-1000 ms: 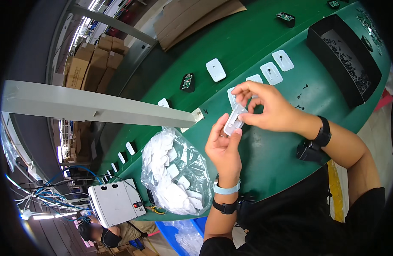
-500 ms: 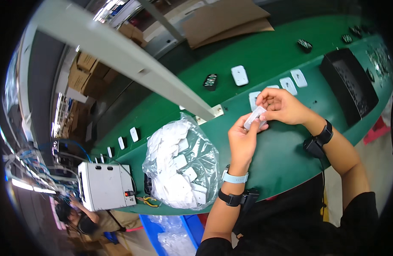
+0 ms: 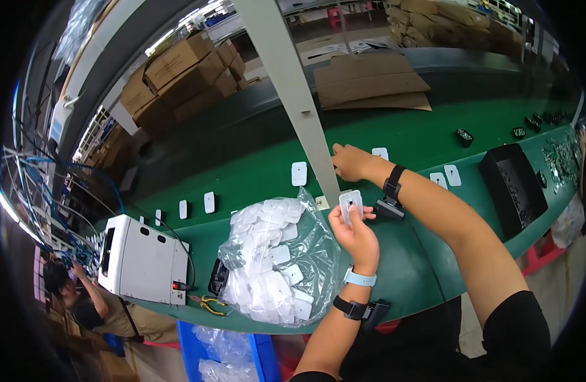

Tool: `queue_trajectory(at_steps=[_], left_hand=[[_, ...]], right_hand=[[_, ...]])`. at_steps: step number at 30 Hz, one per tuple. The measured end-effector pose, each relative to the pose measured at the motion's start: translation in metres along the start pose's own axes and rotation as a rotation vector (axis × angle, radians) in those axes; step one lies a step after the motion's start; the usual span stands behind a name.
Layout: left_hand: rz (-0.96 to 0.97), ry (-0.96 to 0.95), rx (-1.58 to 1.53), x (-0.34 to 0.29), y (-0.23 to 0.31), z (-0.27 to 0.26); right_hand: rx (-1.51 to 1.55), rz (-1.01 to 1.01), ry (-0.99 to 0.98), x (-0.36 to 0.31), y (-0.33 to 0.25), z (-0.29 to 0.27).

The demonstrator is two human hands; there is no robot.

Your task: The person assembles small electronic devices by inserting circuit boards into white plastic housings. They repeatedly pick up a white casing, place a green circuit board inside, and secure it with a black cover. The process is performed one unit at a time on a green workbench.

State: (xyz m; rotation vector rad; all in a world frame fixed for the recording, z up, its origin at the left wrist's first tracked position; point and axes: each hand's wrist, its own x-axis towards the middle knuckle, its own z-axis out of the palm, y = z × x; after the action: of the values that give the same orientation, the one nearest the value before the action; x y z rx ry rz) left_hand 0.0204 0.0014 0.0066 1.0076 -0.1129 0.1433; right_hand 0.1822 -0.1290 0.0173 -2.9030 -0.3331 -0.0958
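My left hand (image 3: 358, 239) is closed on a white plastic cover (image 3: 352, 198), a rounded rectangle with a small dark spot at its middle; the thumb presses on its face. My right hand (image 3: 351, 163) reaches over the green belt right beside the upright post. Its fingers curl downward, and what they hold, if anything, is hidden. White covers lie close by: one (image 3: 298, 174) left of the post, another (image 3: 381, 153) just beyond the right wrist. A clear plastic bag (image 3: 277, 261) full of white covers rests to the left of my left hand.
A pale post (image 3: 293, 95) rises from the bench. Several white pieces sit along the belt at left. Farther right are more covers (image 3: 452, 175), a black bin (image 3: 515, 188) and black pieces (image 3: 464, 137). A white machine (image 3: 146, 261) and yellow-handled pliers (image 3: 210, 305) stand left. A co-worker sits beyond.
My right hand has left the white cover and gone forward-left onto the belt. My left hand keeps the cover, now face up. The whole view has shifted and turned.
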Motion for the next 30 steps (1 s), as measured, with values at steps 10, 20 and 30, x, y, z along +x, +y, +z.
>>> queue_trajectory(at_steps=[10,20,30], left_hand=[[-0.157,-0.106,-0.044,0.001,0.005,-0.006],[-0.487,-0.408,-0.108,0.0,0.001,-0.004],[-0.58,-0.331,-0.23,-0.002,0.004,0.005]], right_hand=[[1.231,-0.042,0.188,-0.143,-0.001,-0.073],[2.117,-0.067,-0.057,-0.224,0.0,-0.032],[1.646,0.089,0.232,-0.218,0.008,-0.03]])
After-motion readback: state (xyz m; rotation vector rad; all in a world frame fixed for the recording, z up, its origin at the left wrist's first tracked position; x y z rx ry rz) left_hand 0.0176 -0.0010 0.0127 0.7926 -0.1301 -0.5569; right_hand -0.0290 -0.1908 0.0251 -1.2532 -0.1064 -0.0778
